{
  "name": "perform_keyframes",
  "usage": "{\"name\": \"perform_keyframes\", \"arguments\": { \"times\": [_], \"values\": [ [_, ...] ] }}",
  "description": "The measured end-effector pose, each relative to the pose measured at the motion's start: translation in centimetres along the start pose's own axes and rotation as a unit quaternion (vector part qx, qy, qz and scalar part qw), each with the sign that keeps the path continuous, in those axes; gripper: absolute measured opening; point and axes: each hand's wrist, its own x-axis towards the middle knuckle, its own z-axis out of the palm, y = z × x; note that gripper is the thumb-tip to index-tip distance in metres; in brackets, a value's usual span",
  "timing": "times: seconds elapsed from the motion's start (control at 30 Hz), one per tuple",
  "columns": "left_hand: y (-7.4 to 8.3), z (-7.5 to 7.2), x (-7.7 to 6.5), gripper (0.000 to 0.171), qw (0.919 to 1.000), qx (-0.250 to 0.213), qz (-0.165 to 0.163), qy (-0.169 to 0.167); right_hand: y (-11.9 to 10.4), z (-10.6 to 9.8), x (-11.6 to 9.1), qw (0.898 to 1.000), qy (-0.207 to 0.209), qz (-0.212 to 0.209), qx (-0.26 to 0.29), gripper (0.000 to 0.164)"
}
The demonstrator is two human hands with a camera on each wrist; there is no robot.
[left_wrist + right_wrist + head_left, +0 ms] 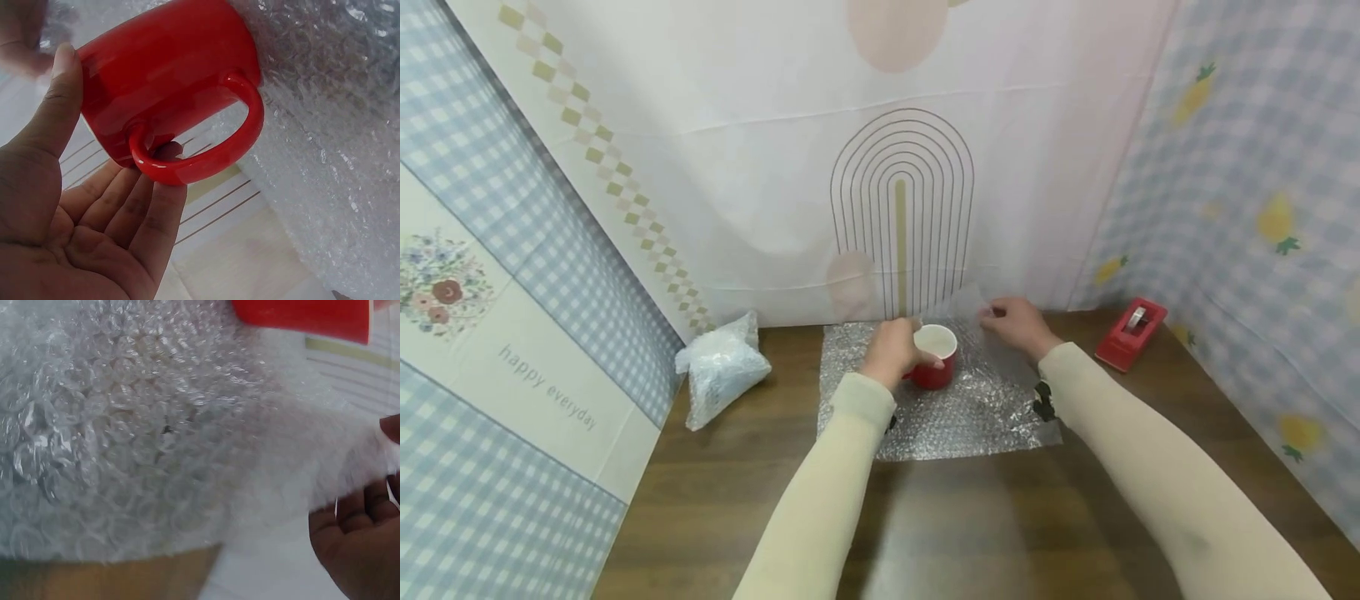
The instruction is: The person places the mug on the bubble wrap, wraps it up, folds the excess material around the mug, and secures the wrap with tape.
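Observation:
A red mug [933,369] with a white inside stands upright on a sheet of bubble wrap [925,429]. My left hand [891,350] grips the mug from the left, thumb on its near side and fingers around the far side by the rim. In the left wrist view the mug's handle [206,164] lies against the fingers. My right hand [1018,325] pinches the far right corner of the bubble wrap, which is lifted off the table beside the mug. The right wrist view shows that raised flap [281,456] stretching from the fingers toward the mug.
At the left of the wooden table [722,492] sits a bundle wrapped in bubble wrap [722,367]. A red tape dispenser [1131,335] lies at the right. Hanging cloths with prints enclose the table at the back [760,208] and both sides.

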Motion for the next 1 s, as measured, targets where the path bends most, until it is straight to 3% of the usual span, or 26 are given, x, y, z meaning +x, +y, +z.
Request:
{"name": "perform_keyframes", "arguments": {
  "times": [0.1, 0.2, 0.33, 0.4, 0.53, 0.67, 0.83, 1.0],
  "values": [
    [0.1, -0.1, 0.0, 0.088, 1.0000, 0.000, -0.001, -0.001, -1.5, -0.1, -0.6, 0.999, -0.005, -0.039, 0.011, 0.018],
    [0.1, -0.1, 0.1, 0.102, 0.9999, -0.006, -0.004, 0.009, -3.2, 0.3, -1.2, 0.997, -0.015, -0.082, 0.000, 0.015],
    [-0.2, 0.2, 0.1, 0.128, 0.9996, -0.014, 0.006, 0.024, -5.0, 1.4, -2.0, 0.989, -0.042, -0.127, -0.054, 0.013],
    [-0.4, 0.4, 0.1, 0.131, 0.9995, -0.009, 0.019, 0.024, -5.7, 2.0, -2.3, 0.985, -0.060, -0.139, -0.086, 0.012],
    [-0.7, 0.5, 0.1, 0.104, 0.9988, 0.010, 0.045, 0.016, -6.4, 2.5, -2.6, 0.976, -0.095, -0.154, -0.125, 0.013],
    [-0.9, 0.6, 0.1, 0.074, 0.9984, 0.013, 0.053, 0.017, -6.2, 2.2, -2.3, 0.968, -0.147, -0.160, -0.123, 0.021],
    [-1.1, 1.1, -0.1, 0.069, 0.9970, 0.030, 0.060, 0.039, -6.1, 1.5, -1.7, 0.977, -0.146, -0.118, -0.099, 0.025],
    [-1.1, 1.2, -0.3, 0.070, 0.9975, 0.038, 0.045, 0.041, -6.6, 2.4, -0.5, 0.978, -0.147, -0.097, -0.111, 0.059]
  ]
}}
